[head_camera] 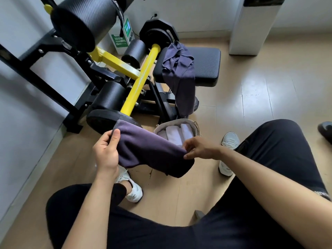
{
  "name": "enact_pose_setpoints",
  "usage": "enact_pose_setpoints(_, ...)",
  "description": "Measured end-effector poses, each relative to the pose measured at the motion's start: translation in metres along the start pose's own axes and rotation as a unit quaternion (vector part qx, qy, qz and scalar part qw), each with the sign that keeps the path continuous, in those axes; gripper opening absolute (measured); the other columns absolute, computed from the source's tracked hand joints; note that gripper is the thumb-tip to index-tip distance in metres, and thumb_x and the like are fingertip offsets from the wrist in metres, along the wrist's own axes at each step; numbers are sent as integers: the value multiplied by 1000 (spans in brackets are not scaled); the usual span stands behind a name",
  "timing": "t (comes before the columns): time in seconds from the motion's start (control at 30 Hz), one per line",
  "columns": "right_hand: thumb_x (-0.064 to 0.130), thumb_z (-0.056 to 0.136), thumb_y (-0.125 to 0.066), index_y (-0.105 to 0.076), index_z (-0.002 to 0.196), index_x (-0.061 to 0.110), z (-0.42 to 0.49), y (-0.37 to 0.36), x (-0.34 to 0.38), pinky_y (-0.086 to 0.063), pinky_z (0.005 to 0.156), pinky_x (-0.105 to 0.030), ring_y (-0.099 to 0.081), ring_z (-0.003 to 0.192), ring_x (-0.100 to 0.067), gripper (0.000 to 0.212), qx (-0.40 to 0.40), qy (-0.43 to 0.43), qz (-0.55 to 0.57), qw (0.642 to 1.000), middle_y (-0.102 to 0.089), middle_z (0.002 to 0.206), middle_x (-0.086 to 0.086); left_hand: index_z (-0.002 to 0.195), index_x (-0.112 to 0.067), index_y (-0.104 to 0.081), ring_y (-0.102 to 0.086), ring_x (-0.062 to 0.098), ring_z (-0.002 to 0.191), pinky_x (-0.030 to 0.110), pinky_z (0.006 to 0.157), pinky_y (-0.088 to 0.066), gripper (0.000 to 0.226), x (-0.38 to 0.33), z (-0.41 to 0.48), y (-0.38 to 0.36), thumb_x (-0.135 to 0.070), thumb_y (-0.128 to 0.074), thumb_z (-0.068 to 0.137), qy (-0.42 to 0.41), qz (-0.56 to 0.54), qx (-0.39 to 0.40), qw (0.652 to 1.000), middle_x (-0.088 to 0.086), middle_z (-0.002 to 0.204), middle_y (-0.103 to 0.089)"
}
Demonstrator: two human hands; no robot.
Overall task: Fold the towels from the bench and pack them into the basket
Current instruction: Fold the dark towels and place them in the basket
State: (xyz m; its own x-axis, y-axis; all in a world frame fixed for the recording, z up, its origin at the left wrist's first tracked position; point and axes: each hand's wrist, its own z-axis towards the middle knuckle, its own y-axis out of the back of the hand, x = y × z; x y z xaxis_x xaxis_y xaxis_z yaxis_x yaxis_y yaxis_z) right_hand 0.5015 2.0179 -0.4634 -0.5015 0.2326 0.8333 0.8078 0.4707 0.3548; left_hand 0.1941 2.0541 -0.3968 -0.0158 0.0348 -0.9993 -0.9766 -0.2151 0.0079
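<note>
A dark purple towel (pixel 149 150) hangs stretched between my two hands above the floor, its lower part drooping. My left hand (pixel 106 151) grips its left end, thumb on top. My right hand (pixel 199 148) pinches its right corner. Just behind the towel stands a grey basket (pixel 177 122) with white folded towels (pixel 173 134) standing inside. Another purple towel (pixel 179 72) lies crumpled on the black bench seat (pixel 206 63) and hangs over its front edge.
A black and yellow weight machine (pixel 140 76) with padded rollers and plates fills the left. A white cabinet (pixel 251 27) stands at the back right. My knees and white shoes (pixel 133 189) frame the wooden floor below; another shoe (pixel 325 129) shows at the right edge.
</note>
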Motion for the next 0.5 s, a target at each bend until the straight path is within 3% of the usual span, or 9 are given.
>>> enact_pose_setpoints(0.17,0,79,-76,-64,87,13,-4,4,2,-48,66,-19,-57,67,-5,20,-18,21,9,1000,-65,77,3,83,-23,-77,-66,19,93,34,90,-53,23,4,13,13,-29,-62,99,50,-54,-66,995,-2,90,-73)
enact_pose_setpoints(0.27,-7,79,-70,-69,96,14,-7,11,8,-49,67,-17,-56,66,-6,27,-18,22,54,998,-64,78,0,79,-22,-76,-69,10,84,28,83,-56,28,5,16,17,-27,-60,101,72,-65,-94,991,-8,83,-75)
enact_pose_setpoints(0.43,5,80,-67,-73,83,20,-12,19,15,-48,72,-32,-60,75,-15,16,-77,51,103,990,-66,76,0,87,-22,-72,-72,9,85,26,79,-57,19,11,19,23,-30,-61,100,115,-57,-131,983,-3,92,-74)
enact_pose_setpoints(0.5,4,89,-66,-70,85,15,-15,21,19,-46,71,-24,-59,76,-11,12,-92,72,160,980,-64,76,3,88,-22,-71,-71,8,86,23,76,-56,17,13,18,22,-30,-62,100,133,-56,-148,978,-3,94,-73)
